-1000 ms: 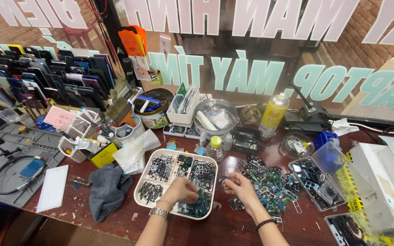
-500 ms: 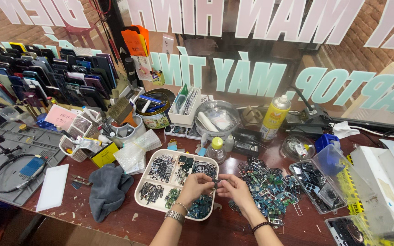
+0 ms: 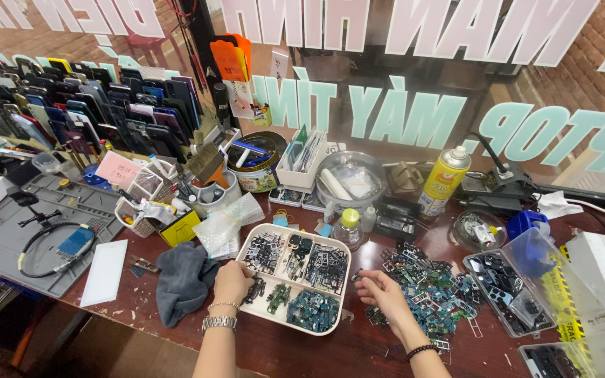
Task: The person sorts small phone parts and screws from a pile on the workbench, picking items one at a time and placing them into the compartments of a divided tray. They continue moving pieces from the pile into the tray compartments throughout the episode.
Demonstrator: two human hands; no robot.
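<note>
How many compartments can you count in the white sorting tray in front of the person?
6: the white tray has three along the back and three along the front; the left hand partly covers the front-left one.

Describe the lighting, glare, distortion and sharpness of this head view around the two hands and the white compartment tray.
Head view: even, soft light with faint shadows; the glass window behind the bench carries reflections; wide-angle bending curves the edges. The left hand, right hand and white compartment tray look sharp, though the small dark parts are too fine to tell apart.
</note>
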